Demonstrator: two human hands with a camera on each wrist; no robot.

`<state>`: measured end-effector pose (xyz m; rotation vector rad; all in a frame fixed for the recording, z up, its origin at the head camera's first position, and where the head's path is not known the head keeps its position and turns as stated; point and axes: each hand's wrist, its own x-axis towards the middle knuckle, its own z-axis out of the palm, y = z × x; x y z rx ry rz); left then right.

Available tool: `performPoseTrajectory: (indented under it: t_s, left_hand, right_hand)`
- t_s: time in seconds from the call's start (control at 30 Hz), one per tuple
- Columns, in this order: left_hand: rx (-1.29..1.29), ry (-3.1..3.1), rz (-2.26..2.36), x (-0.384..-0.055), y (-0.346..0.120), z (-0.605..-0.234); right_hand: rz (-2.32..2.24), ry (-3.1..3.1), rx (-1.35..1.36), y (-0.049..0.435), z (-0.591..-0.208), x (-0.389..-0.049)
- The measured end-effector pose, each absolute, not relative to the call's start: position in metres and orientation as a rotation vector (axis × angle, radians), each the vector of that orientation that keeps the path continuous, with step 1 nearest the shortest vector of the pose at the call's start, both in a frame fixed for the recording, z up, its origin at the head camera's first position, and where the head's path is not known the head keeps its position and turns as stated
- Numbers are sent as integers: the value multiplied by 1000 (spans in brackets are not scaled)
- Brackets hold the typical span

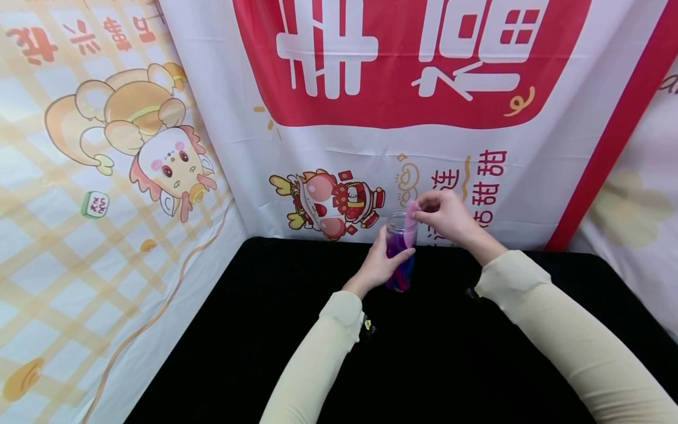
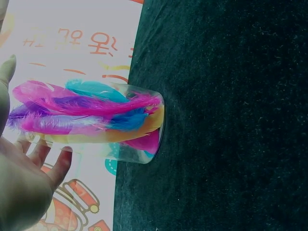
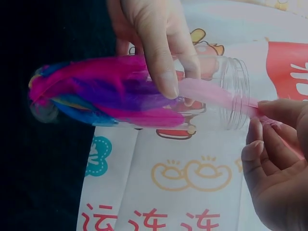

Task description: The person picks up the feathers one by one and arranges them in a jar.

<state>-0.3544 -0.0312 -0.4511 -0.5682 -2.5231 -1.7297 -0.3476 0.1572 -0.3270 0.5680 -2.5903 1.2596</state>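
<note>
A tall clear jar [image 1: 402, 281] with its mouth uncovered stands upright near the far edge of the black table. Around its side, the left hand [image 1: 377, 263] grips it with thumb and fingers. Packed inside are several feathers [image 2: 86, 108] in magenta, purple, blue, teal and yellow. Above the rim, the right hand [image 1: 447, 215] pinches a pale pink feather [image 3: 204, 91] by its end. In the right wrist view that feather passes through the threaded mouth [image 3: 236, 94], its lower part within the jar beside the purple and magenta ones.
Black cloth [image 1: 296, 330] covers the table. Right behind the jar hangs a white and red printed curtain [image 1: 328, 141]. A cartoon-printed cloth wall [image 1: 122, 247] runs along the left side, and pale fabric [image 1: 630, 206] hangs at the right.
</note>
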Motion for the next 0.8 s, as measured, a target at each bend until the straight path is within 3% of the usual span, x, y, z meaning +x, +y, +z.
performPoseTrajectory:
  t_s: [0.8]
  left_hand:
    - [-574,-2555,-1775,-353,-31,-448]
  right_hand:
    - [1258,-2704,679,161,-327,-349]
